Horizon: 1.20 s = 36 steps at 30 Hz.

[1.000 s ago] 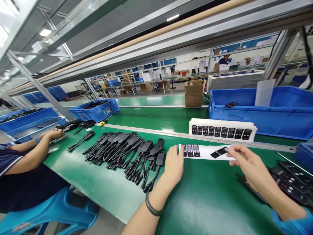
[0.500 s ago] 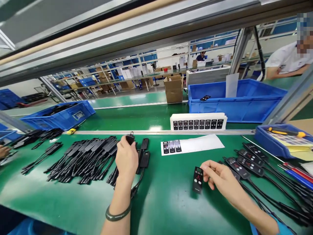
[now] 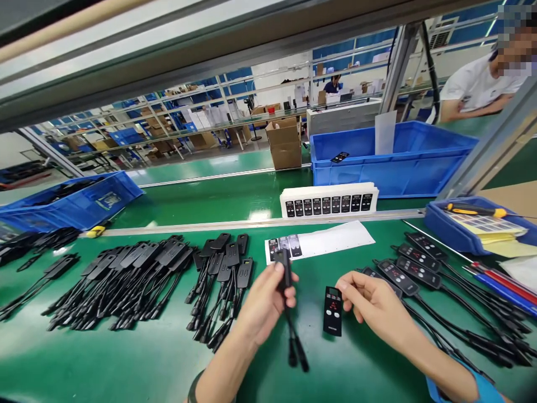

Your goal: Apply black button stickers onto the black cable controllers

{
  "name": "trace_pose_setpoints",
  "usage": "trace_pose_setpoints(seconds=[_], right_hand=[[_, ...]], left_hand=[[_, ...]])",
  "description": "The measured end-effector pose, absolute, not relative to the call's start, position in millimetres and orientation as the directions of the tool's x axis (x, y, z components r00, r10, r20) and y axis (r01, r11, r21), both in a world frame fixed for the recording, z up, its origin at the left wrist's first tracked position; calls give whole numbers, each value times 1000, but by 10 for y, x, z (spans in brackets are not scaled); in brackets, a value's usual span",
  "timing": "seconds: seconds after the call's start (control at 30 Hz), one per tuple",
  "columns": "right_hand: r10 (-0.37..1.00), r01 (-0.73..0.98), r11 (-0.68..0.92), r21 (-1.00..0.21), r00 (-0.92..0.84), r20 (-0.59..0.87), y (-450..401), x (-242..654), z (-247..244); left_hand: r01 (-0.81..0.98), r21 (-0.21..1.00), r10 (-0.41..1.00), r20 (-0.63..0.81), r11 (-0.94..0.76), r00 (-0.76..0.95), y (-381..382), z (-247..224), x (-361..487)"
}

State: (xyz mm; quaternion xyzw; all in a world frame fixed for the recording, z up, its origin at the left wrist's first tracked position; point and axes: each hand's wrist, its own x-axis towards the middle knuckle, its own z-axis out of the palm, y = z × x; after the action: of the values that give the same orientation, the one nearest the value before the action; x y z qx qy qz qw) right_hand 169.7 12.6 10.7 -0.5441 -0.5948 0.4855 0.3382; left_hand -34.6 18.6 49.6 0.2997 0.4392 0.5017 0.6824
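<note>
My left hand (image 3: 268, 299) is closed around a black cabled controller (image 3: 287, 268), whose two short cable ends hang below the fingers. Between thumb and finger, my right hand (image 3: 371, 299) pinches a black label (image 3: 333, 312) by its upper right edge; it bears printed buttons and red marks. Beyond my left hand lies a white label sheet (image 3: 331, 240) with a few labels at its left end. Several cabled controllers without labels (image 3: 224, 268) rest left of my left hand. To the right of my right hand are controllers with labelled faces (image 3: 396, 277).
A white stack of label sheets (image 3: 329, 201) stands on edge at the back rail. Behind it is a large blue bin (image 3: 377, 168). A small blue tray (image 3: 461, 238) holds a yellow-handled tool. More controllers (image 3: 138, 268) cover the left bench. A person (image 3: 474, 92) sits far right.
My left hand has come right from the controller pile, bringing a controller with it. My right hand still holds the label, now turned more toward me. The camera view has shifted slightly.
</note>
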Motion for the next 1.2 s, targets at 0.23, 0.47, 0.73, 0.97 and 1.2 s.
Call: trace_pose_setpoints(seconds=[0.23, 0.47, 0.73, 0.97, 1.2], right_hand=[[988, 271, 125, -955, -122, 95, 178, 1789, 79], [987, 223, 144, -964, -95, 126, 188, 1815, 7], [987, 188, 125, -974, -120, 104, 144, 1765, -27], [984, 171, 136, -976, -142, 112, 131, 1709, -18], [987, 178, 112, -978, -131, 89, 114, 1717, -8]], left_hand=[[-221, 889, 850, -271, 401, 452, 45, 150, -125], [-164, 888, 794, -286, 431, 537, 20, 115, -84], [-134, 881, 755, -300, 453, 583, -10, 139, -56], [-139, 868, 738, -308, 476, 601, -24, 113, -47], [-141, 869, 730, -298, 474, 615, -29, 124, -45]])
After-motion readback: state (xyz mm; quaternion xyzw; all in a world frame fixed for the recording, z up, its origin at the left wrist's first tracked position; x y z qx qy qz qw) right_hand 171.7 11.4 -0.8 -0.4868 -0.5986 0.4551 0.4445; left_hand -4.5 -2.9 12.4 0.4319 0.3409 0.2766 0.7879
